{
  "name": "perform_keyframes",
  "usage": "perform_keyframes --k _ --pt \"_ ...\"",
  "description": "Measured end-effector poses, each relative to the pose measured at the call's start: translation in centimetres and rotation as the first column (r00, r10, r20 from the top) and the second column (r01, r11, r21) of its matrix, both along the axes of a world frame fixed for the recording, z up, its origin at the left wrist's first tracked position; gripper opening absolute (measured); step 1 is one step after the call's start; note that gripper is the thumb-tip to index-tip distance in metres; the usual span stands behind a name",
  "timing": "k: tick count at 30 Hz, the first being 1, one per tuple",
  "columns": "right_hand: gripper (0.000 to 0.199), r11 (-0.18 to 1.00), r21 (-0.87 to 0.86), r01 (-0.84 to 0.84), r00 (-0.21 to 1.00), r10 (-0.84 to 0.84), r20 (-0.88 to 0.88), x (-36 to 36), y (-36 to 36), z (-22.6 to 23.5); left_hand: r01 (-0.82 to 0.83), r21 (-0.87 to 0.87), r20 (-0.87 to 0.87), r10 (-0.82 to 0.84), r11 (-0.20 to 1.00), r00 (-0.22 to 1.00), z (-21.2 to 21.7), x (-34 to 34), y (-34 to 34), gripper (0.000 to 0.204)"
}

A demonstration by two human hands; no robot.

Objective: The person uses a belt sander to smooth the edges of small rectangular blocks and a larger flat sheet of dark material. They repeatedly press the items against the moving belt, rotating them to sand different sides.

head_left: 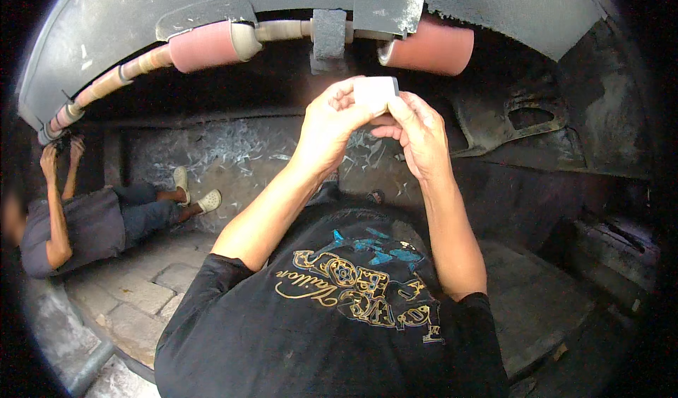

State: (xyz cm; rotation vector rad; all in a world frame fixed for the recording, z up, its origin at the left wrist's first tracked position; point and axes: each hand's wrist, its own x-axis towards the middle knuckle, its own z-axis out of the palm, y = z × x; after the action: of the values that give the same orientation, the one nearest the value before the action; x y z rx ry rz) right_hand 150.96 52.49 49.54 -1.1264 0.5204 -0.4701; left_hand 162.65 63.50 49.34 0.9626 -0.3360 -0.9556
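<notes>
Item: small pale rectangular block [376,93], held up at chest height just below the grey shaft bracket [329,38]. Left hand [332,126] and right hand [418,133] both pinch it by the fingertips. Handling: grip it evenly, clear of the pink cylindrical rollers [205,46]. Nearby: co-worker [78,225] seated left; pale shavings [226,151] on the floor.

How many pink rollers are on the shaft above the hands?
2. One pink roller sits left of the grey block, the other pink roller to its right. More may be hidden under the cover.
</notes>
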Motion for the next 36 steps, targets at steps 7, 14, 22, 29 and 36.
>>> perform_keyframes --k 7,14,22,29,36 --pt "0.033 0.998 0.06 0.026 0.997 -0.03 0.073 1.8 -0.7 0.6 0.01 -0.11 0.055 -0.003 0.994 0.998 1.1 1.4 -1.7 0.028" --pt "0.037 0.999 -0.04 0.021 0.987 -0.014 0.16 0.5 0.1 1.6 -0.089 -0.083 0.092 0.097 0.993 0.991 2.3 -0.2 -0.3 0.039" --pt "0.038 0.998 0.054 -0.039 0.993 0.032 0.11 1.0 -0.8 1.3 -0.005 -0.04 0.037 0.007 0.999 0.999 2.4 0.5 -0.7 0.06" --pt "0.045 0.988 -0.145 -0.062 0.994 0.074 0.082 -0.3 -1.1 1.8 -0.031 -0.104 0.094 0.041 0.994 0.995 1.8 -0.1 0.3 0.069" --pt "0.054 0.357 -0.893 -0.274 0.956 -0.004 -0.295 -3.2 -0.6 4.7 0.176 0.136 0.108 -0.191 0.975 0.976 1.2 0.2 2.3 0.069"
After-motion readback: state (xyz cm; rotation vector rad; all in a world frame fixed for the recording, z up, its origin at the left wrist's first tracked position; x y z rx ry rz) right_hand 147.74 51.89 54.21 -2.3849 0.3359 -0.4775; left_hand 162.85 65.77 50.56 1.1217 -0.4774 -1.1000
